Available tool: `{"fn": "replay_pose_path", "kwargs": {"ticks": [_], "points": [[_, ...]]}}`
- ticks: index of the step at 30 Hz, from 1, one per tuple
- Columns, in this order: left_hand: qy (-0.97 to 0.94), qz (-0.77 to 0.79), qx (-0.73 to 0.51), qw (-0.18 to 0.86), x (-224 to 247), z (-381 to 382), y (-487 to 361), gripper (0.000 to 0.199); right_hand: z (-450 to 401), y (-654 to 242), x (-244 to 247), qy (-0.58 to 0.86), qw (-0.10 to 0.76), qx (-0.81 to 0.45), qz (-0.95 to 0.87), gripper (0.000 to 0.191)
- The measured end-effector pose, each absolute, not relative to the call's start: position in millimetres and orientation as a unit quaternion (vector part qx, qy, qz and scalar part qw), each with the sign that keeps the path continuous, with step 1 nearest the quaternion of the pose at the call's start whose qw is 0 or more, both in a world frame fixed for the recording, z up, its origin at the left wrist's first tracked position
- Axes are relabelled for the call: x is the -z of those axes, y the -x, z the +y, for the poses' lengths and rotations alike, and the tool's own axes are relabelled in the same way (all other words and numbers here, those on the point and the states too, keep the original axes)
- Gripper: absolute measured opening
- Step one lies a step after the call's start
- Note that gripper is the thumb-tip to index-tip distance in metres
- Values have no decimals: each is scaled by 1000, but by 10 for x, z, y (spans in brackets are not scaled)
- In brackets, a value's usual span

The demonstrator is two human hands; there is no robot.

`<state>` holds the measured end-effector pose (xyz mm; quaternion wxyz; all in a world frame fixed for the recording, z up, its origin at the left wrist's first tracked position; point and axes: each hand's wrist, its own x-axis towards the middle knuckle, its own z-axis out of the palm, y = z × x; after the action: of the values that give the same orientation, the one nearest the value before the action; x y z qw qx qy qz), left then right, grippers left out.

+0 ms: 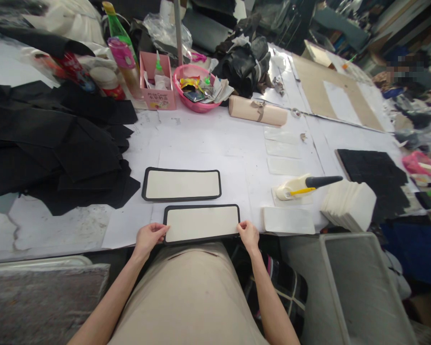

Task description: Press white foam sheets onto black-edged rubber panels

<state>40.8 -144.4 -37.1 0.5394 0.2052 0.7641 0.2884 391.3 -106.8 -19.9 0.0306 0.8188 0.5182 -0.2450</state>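
A cream panel with a black border (202,223) lies at the table's front edge, held at both ends. My left hand (151,237) pinches its left edge between thumb and fingers. At the right edge, my right hand (248,235) is closed on the same panel. Just beyond it lies a second black-bordered panel (182,185), which neither hand touches. To the right are a stack of white pieces (289,220) and a cream-coloured container (290,188) with a yellow-handled tool (302,191) and a dark handle across it.
Black sheets (57,143) are heaped at the left. A pink box (157,98), a pink basket (201,103) and a beige roll (257,111) stand farther back. At the right are thick white blocks (348,205), a black stack (373,179) and a grey bin (366,287).
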Motion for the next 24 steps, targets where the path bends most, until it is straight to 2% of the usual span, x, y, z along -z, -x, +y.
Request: {"fn": "replay_pose_path", "kwargs": {"ticks": [24], "points": [[-226, 771, -283, 525, 390, -1446, -417, 42, -949, -3944, 170, -820, 71, 282, 493, 17]]}}
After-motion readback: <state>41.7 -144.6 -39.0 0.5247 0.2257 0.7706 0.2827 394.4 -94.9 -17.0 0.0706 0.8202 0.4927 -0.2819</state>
